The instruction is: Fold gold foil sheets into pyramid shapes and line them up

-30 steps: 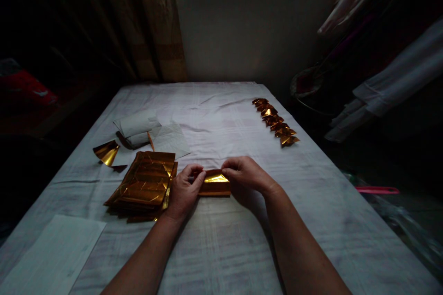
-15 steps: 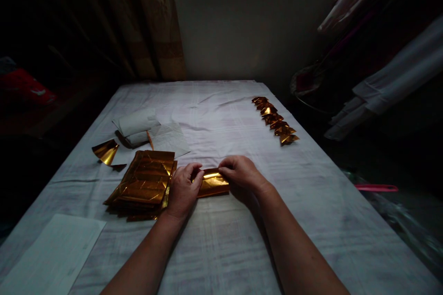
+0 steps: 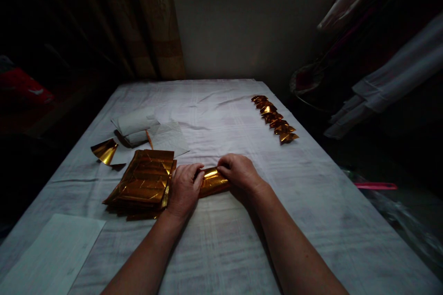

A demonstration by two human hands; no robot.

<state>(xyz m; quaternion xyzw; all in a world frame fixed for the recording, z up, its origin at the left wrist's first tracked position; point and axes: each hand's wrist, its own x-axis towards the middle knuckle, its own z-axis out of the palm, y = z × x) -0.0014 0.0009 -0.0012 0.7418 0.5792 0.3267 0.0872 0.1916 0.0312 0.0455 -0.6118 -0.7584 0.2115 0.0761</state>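
Between my two hands lies a sheet of gold foil paper (image 3: 213,182), bent over into a narrow strip on the cloth. My left hand (image 3: 186,187) pinches its left end, thumb and fingers at the top edge. At the right end, my right hand (image 3: 238,171) grips the same edge with thumb and curled fingers. Just left of my left hand is a stack of creased gold foil sheets (image 3: 145,177). A row of folded gold foil pieces (image 3: 273,117) runs along the right side of the table.
The table (image 3: 221,249) has a pale checked cloth. Curled gold scraps (image 3: 105,151), crumpled whitish paper (image 3: 136,124) and an orange stick (image 3: 149,139) lie at left; a white sheet (image 3: 51,251) lies near front left. Clothes hang at right above a pink handle (image 3: 375,186).
The foil between my hands has curled over slightly more, its front edge lifting at the right. Both hands keep their hold and have barely shifted.
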